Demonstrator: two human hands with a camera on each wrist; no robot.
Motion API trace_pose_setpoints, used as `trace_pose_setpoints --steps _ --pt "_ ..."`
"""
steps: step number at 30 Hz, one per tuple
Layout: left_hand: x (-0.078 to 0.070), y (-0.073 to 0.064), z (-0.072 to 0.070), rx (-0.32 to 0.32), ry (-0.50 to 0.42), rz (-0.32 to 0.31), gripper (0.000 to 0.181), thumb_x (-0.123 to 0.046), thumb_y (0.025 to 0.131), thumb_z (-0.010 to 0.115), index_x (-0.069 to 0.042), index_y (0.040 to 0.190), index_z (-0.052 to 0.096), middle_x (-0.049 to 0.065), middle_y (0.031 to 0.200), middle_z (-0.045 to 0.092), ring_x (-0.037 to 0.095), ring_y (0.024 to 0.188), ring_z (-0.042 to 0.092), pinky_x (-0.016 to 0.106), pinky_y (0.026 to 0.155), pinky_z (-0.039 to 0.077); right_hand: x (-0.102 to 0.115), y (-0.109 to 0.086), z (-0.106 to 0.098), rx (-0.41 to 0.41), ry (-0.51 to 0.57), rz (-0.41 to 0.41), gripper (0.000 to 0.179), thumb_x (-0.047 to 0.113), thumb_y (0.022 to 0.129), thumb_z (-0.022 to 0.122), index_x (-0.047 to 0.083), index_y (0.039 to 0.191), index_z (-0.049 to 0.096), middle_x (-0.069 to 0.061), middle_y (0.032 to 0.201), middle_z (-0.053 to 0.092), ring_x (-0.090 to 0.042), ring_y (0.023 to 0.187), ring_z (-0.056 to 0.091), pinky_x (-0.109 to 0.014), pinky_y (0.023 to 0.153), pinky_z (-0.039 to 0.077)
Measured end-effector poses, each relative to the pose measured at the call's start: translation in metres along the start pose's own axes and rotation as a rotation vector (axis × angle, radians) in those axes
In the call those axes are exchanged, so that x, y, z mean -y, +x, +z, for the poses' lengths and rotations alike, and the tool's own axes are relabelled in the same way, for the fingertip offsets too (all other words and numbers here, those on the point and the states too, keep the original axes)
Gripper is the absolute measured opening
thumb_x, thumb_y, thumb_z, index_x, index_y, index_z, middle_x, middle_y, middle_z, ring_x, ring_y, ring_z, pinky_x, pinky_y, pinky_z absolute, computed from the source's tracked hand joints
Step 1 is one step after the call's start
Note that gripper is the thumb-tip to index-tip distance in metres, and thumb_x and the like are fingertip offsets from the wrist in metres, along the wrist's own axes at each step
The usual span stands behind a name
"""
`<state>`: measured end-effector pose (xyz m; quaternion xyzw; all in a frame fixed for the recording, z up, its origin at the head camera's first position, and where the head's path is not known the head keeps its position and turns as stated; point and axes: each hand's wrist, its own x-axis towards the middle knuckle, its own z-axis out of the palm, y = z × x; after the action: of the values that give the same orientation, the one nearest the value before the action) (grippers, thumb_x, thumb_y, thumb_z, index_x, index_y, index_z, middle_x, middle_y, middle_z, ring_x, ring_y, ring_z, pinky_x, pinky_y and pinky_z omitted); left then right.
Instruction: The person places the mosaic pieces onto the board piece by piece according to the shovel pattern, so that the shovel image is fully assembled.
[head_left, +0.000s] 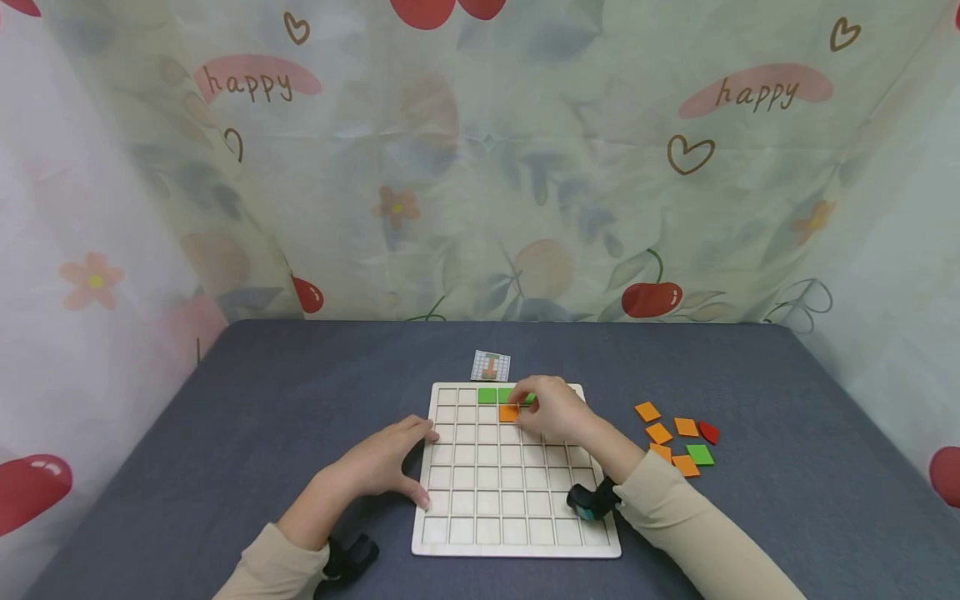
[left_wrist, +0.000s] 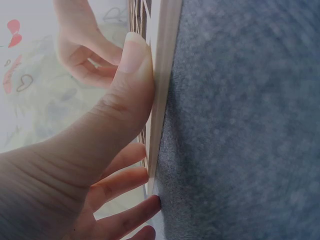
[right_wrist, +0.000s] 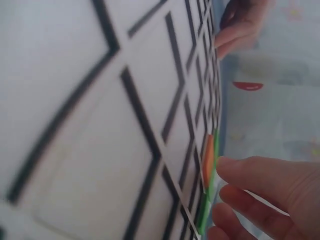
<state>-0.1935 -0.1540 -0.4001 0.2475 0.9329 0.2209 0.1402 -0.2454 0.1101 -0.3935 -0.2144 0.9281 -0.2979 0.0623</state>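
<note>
A white grid board (head_left: 480,529) lies on the dark table. Three green tiles (head_left: 487,396) are in its far row, and an orange tile (head_left: 507,412) lies one row nearer. My right hand (head_left: 555,408) is over the far part of the board, fingers loosely bent, fingertips right at the tiles. In the right wrist view, the thumb and fingers (right_wrist: 255,182) are beside the green strip (right_wrist: 212,170), with no tile visible between them. My left hand (head_left: 375,458) rests at the board's left edge, its thumb (left_wrist: 132,75) and spread fingers against the rim.
To the right of the board lie several loose orange tiles (head_left: 686,427), a green tile (head_left: 700,454) and a red piece (head_left: 708,432) with a curved edge. A small printed card (head_left: 491,366) lies just beyond the far edge. A patterned curtain (head_left: 480,208) hangs behind the table.
</note>
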Motion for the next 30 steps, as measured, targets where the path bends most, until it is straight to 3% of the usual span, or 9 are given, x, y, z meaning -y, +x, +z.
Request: trace_pose_setpoints --steps 7,13,24,30 --pt "0.0 0.0 0.0 0.007 -0.005 -0.007 0.081 -0.037 0.059 0.085 -0.004 0.125 0.052 0.016 0.136 0.046 0.033 0.126 0.046 0.048 0.102 0.039 -0.018 -0.01 -0.02 -0.019 0.068 -0.006 0.024 0.009 0.082 0.07 0.005 0.105 0.067 -0.013 0.102 0.066 -0.014 0.074 0.058 -0.026 0.066 0.049" --pt "0.001 0.0 0.001 0.004 0.0 -0.008 0.081 -0.038 0.058 0.085 -0.005 0.124 0.053 0.015 0.135 0.047 0.033 0.126 0.046 0.048 0.102 0.04 -0.044 -0.026 -0.038 -0.041 0.061 0.022 0.024 0.01 0.082 0.069 0.003 0.105 0.066 -0.013 0.097 0.066 -0.015 0.074 0.059 -0.027 0.065 0.05" --pt "0.002 0.001 0.001 0.0 -0.005 -0.001 0.081 -0.039 0.058 0.085 -0.005 0.124 0.053 0.015 0.134 0.047 0.033 0.125 0.046 0.048 0.102 0.04 -0.074 -0.062 -0.062 0.071 0.054 0.064 0.027 0.019 0.081 0.072 0.005 0.103 0.067 -0.01 0.098 0.066 -0.013 0.072 0.059 -0.025 0.065 0.05" --pt "0.001 0.0 0.001 0.001 -0.005 0.004 0.081 -0.039 0.059 0.085 -0.004 0.124 0.052 0.015 0.135 0.047 0.033 0.126 0.046 0.048 0.102 0.04 -0.085 -0.076 -0.064 0.141 0.054 0.012 0.029 0.025 0.079 0.074 0.007 0.101 0.068 -0.007 0.096 0.066 -0.007 0.072 0.058 -0.021 0.065 0.049"
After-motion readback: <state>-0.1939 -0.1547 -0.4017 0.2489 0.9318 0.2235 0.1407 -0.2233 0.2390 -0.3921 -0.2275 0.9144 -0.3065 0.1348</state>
